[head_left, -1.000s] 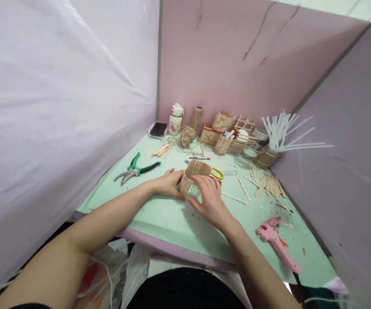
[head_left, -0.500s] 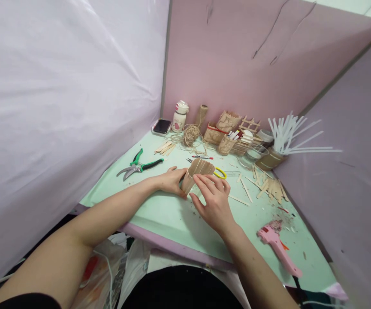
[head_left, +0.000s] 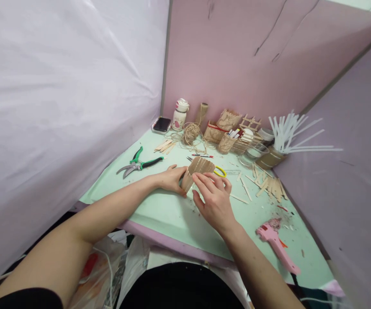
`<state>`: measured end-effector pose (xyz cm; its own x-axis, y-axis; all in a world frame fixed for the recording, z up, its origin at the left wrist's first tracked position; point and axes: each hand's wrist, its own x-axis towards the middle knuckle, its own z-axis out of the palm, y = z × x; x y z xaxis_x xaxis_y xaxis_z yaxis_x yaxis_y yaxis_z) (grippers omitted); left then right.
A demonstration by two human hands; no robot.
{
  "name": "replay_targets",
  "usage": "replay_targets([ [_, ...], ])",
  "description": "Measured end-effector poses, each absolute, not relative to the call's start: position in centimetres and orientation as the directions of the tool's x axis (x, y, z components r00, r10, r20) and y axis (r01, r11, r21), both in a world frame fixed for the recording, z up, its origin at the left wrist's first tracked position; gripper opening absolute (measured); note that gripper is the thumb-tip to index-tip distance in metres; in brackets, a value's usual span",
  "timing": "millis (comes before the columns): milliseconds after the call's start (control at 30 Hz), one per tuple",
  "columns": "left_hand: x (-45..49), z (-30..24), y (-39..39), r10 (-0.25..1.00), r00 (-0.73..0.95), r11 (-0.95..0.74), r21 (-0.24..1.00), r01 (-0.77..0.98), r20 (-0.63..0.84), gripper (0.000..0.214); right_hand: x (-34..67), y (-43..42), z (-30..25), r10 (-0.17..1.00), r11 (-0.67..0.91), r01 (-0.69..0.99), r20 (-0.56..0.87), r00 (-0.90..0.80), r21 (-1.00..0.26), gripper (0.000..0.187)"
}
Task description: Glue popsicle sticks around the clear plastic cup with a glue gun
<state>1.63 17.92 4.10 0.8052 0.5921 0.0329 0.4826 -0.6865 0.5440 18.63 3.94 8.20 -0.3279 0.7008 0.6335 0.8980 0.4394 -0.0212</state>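
A curved piece built of brown wooden craft sticks (head_left: 201, 165), like a small cup or holder, is tilted over the table between my hands. My left hand (head_left: 173, 179) grips its left side, with part of the fingers hidden behind it. The fingers of my right hand (head_left: 213, 195) stretch across its front, fingertips touching the sticks, while the thumb stands apart. Yellow-handled scissors (head_left: 220, 171) lie just behind my right hand, partly covered. Left of my left hand are pruning shears (head_left: 137, 163) with green and black handles, their blades apart.
A pink glue gun (head_left: 277, 244) lies at the right, its cord over the edge. Loose craft sticks (head_left: 272, 186) and a tin of white glue sticks (head_left: 271, 159) are behind it. Twine (head_left: 191, 134), a bottle (head_left: 180, 116), a phone (head_left: 162, 125) and a pen cup (head_left: 226, 143) line the back.
My right thumb has lifted slightly away from the craft-stick piece, and the right fingers have shifted a little on its face. My left hand keeps its grip.
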Motion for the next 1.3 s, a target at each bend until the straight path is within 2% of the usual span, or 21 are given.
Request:
replay_targets([
  [233,1.6,4.7,17.6,0.582,0.813,-0.684,0.557,0.472,0.026,0.074,18.5,3.9,8.2,0.718,0.444,0.892,0.629,-0.298,-0.085,0.04],
  [433,1.5,4.3,17.9,0.583,0.811,-0.684,0.564,0.463,0.041,0.088,18.8,3.6,8.0,0.739,0.43,0.884,0.634,-0.229,-0.182,0.055],
  [767,1.6,4.7,17.6,0.581,0.814,-0.682,0.561,0.47,0.024,0.077,18.3,3.7,8.2,0.714,0.416,0.905,0.649,-0.263,-0.09,0.034],
  [933,1.6,5.0,17.5,0.562,0.827,-0.695,0.558,0.454,0.026,0.077,18.3,3.7,8.2,0.692,0.404,0.914,0.661,-0.291,-0.021,0.034],
  [1033,1.6,4.8,17.6,0.571,0.82,-0.697,0.548,0.462,0.035,0.079,18.2,3.7,8.0,0.7,0.397,0.917,0.658,-0.278,-0.034,0.034],
  [1100,1.6,4.6,17.7,0.579,0.814,-0.693,0.547,0.469,0.035,0.081,18.4,3.7,7.8,0.724,0.404,0.911,0.637,-0.266,-0.078,0.039],
  [1167,1.6,4.5,17.8,0.583,0.812,-0.684,0.556,0.472,0.03,0.085,18.8,3.7,7.6,0.756,0.4,0.9,0.618,-0.216,-0.174,0.055],
  [1300,1.5,4.4,18.0,0.577,0.816,-0.674,0.571,0.468,0.012,0.088,20.6,4.5,7.1,0.841,0.318,0.805,0.541,0.004,-0.501,0.09],
])
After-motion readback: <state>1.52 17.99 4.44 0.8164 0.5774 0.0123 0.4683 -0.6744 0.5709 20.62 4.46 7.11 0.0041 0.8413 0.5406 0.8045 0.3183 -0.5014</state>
